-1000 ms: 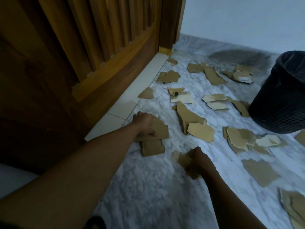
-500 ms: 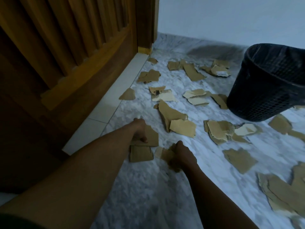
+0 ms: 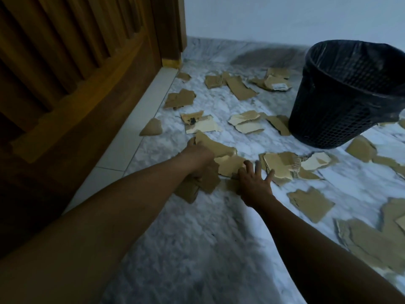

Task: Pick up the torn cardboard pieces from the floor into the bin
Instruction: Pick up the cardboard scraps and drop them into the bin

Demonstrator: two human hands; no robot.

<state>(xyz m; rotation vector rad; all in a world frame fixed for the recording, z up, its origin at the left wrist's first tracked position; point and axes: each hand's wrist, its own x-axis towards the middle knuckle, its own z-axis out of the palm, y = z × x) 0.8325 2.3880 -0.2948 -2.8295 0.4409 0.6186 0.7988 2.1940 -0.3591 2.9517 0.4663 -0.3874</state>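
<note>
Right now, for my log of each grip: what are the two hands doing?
Left hand: closed, holding a bunch of cardboard pieces.
Right hand: open, spread wide, holding nothing.

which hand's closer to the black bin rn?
Right. The right hand rests spread on cardboard pieces left of the bin; the left hand grips pieces farther left.

One head view, low over the floor, looking down toward the bin
</note>
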